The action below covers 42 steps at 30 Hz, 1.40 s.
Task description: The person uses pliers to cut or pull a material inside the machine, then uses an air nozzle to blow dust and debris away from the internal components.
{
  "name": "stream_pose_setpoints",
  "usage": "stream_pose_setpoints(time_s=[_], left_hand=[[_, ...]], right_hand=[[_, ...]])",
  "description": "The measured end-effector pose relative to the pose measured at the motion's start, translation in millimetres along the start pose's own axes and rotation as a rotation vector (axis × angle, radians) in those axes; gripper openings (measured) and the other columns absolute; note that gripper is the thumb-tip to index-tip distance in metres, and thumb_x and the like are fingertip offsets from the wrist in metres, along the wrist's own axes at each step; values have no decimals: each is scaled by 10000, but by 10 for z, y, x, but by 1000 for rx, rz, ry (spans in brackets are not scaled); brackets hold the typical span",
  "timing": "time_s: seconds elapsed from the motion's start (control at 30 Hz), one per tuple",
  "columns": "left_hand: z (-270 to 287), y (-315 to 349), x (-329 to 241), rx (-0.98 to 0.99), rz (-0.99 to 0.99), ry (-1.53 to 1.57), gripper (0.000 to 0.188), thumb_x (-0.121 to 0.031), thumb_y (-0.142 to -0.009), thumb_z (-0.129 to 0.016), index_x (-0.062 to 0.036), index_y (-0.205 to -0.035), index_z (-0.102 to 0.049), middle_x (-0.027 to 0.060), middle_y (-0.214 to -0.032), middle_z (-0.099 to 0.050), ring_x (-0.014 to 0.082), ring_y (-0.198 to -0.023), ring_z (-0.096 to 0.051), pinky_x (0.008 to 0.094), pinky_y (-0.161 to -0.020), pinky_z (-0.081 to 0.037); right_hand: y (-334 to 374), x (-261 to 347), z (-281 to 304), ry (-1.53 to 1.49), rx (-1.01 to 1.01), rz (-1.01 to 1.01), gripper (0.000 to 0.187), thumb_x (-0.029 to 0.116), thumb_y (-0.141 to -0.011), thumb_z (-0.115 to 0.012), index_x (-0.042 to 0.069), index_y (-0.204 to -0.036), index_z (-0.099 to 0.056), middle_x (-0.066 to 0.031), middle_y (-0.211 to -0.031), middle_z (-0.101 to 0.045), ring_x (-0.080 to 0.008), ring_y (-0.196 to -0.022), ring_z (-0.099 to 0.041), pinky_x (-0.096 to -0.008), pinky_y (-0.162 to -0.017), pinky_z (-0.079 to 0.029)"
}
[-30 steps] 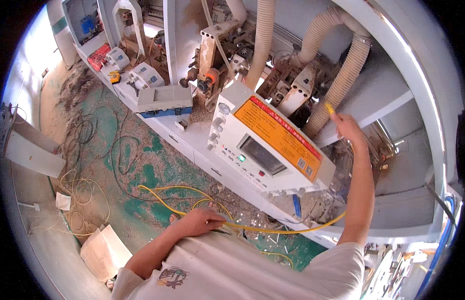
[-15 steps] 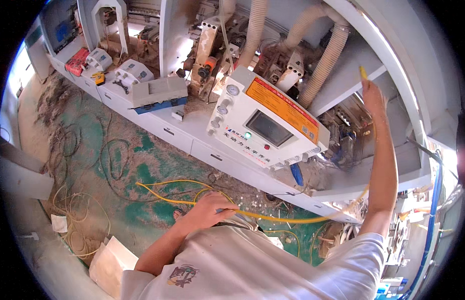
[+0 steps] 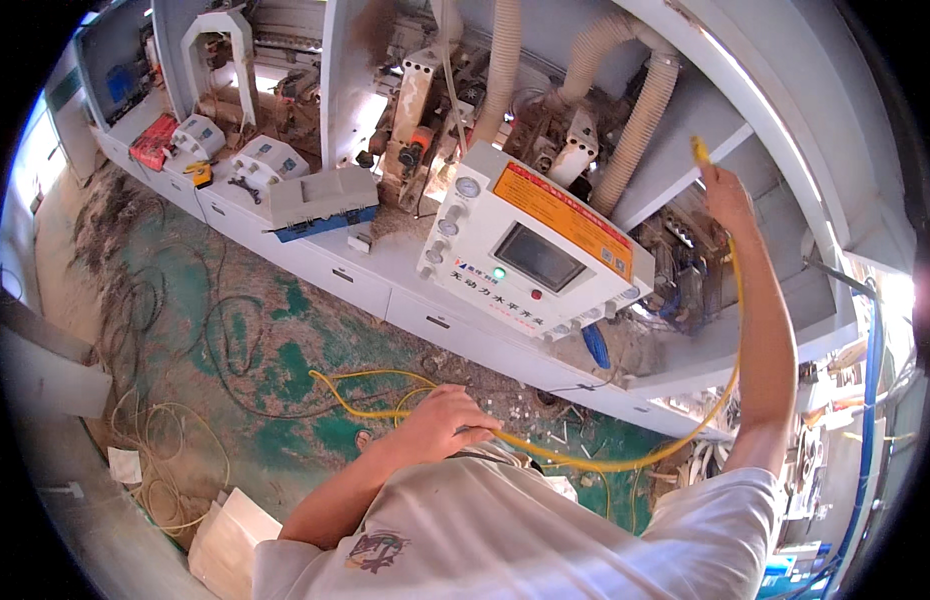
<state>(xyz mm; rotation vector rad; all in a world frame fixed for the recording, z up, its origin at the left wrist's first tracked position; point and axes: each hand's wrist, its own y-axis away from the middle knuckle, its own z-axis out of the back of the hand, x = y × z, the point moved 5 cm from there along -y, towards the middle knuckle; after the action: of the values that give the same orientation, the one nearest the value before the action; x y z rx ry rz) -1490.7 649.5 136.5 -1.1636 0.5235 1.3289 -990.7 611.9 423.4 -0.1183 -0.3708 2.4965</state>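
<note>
My left hand (image 3: 443,425) is closed around a yellow hose (image 3: 585,463) in front of my waist. From there the hose sags to the right and rises along my raised right forearm. High at the right, my right hand (image 3: 728,200) is wrapped round the hose's upper end, with a yellow tip (image 3: 699,150) sticking out above the fingers. The tip's exact shape is too small to make out. Below and left of this hand stands a white control box (image 3: 530,255) with a dark screen, gauges and an orange label.
Ribbed ducts (image 3: 640,130) hang behind the control box inside a dusty machine. A grey-and-blue case (image 3: 323,200) and a red case (image 3: 153,140) lie on its ledge. Loose cables (image 3: 230,330) and sawdust cover the green floor. A blue pipe (image 3: 870,400) runs at the far right.
My right hand has moved slightly left with the yellow tip. The hose hangs in a deeper curve between my hands. The view has shifted a little.
</note>
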Motion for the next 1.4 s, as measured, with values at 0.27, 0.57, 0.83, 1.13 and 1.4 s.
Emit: stream_pose_setpoints(time_s=[0.27, 0.57, 0.83, 1.13, 1.4], left_hand=[[31, -102, -90, -52, 53, -71, 184, -225, -876, -757, -138, -1037, -769, 23, -830, -666, 229, -873, -590, 393, -920, -448], [-69, -342, -183, -60, 67, -87, 187, -216, -848, -778, -139, -1018, -789, 28, -841, -684, 241, -870, -601, 397, -911, -464], [-215, -545, -68, 40, 144, -135, 229, -218, -859, -757, -142, -1074, -780, 66, -855, -676, 280, -876, -610, 411, -857, -473], [-708, -1154, 54, 317, 118, -90, 219, -282, -883, -731, -134, -1038, -777, 50, -872, -695, 269, -901, -624, 410, -911, -457], [-1207, -1751, -48, 492, 65, -89, 218, -293, -900, -714, -141, -1043, -777, 55, -883, -701, 270, -900, -623, 405, -913, -454]], right_hand=[[-349, 397, -475, -54, 11, 58, 529, 452, -1042, -461, -30, -1014, -677, -178, -687, -655, -242, -548, -662, -403, -572, -530], [-305, 808, -721, -226, 427, 37, 564, 501, -1048, -417, -6, -1051, -664, -139, -680, -663, -233, -624, -696, -399, -618, -550], [302, -993, -589, -408, 326, -261, 617, 552, -1037, -445, -21, -1058, -672, -107, -648, -633, -207, -516, -622, -375, -572, -557], [1600, -2623, -687, -449, 205, -735, 503, 485, -1019, -547, -5, -1038, -657, -73, -617, -593, -186, -500, -605, -331, -462, -505], [1950, -4339, -1383, -219, 23, -415, 501, 449, -985, -574, -37, -1107, -570, -167, -652, -642, -277, -458, -615, -402, -465, -505]])
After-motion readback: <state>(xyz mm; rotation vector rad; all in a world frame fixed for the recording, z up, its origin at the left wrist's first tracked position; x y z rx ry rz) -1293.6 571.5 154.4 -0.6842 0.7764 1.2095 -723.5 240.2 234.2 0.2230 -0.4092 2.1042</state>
